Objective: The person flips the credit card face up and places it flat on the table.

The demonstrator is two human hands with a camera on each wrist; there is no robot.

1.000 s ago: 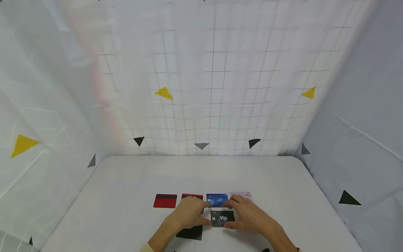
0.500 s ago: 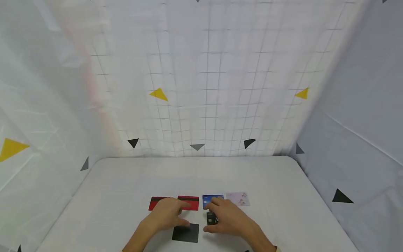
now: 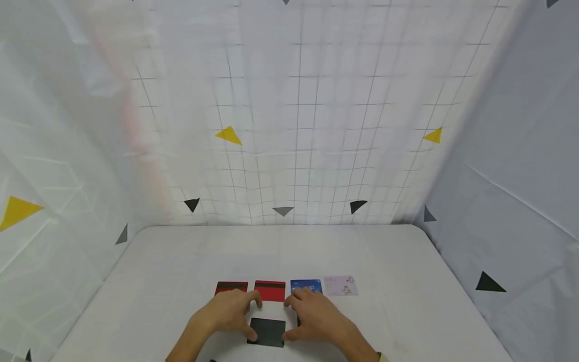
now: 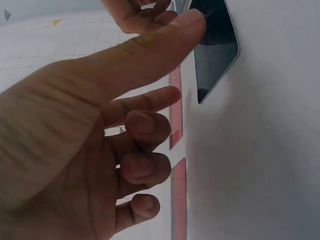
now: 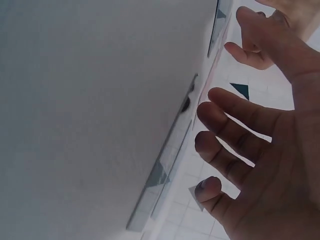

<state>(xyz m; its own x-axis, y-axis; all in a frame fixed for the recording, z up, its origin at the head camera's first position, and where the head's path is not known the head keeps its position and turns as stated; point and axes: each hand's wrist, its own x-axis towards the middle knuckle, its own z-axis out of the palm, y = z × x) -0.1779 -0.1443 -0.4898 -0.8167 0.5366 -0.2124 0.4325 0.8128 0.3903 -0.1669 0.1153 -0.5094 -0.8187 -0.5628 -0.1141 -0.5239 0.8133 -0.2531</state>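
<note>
A dark, blank card lies on the white table between my two hands. My left hand is at its left, thumb over the card's left edge and fingers loosely bent above the table. At its right edge is the thumb of my right hand, which hovers over a second dark card, mostly hidden. Behind the left hand lie a red card with a dark stripe and another red card. A blue card is partly covered by the right fingers. Neither hand grips anything.
A pale card with a flower print ends the back row at the right. The white table reaches back to a gridded white sheet with triangle marks. Grey-white sheets flank both sides.
Both hands have left the dark Vip card's edges and shifted left, relative to the cards, to the blank dark card. The right hand now covers the Vip card. The view has turned slightly.
</note>
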